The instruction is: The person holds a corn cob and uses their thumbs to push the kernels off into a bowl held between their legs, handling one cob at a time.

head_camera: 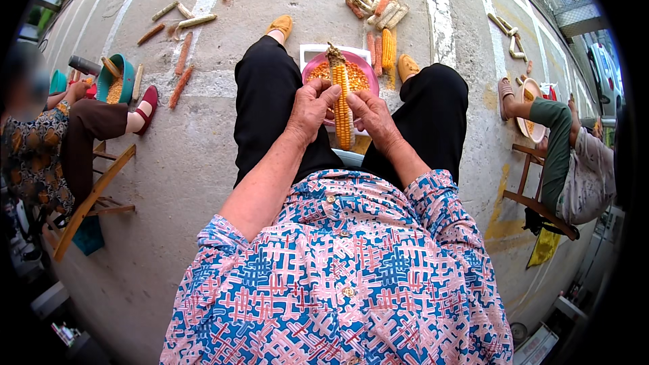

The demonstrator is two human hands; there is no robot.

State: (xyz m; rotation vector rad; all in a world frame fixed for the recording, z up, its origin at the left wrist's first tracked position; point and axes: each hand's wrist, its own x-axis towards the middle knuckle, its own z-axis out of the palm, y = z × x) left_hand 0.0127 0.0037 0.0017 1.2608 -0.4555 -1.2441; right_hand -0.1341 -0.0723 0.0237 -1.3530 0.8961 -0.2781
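Both my hands hold one upright ear of dried yellow corn point(343, 106) between my knees. My left hand point(371, 117) grips its right side with thumb and fingers, and my right hand point(310, 109) pinches the left side. The upper part of the ear has bare stretches of cob and a dark, ragged tip. Behind the ear, a pink basin point(375, 73) holds loose orange-yellow kernels point(359, 77). The basin rests on a white plastic stool or frame point(309, 50). My fingers hide part of the basin.
Beyond my left foot lie a full corn ear point(388, 50) and a heap of stripped cobs point(388, 12). More cobs point(185, 50) are scattered at the left. A seated person point(40, 137) with a teal basin point(103, 86) is at the left; another point(583, 162) sits at the right by a pale basin point(534, 126).
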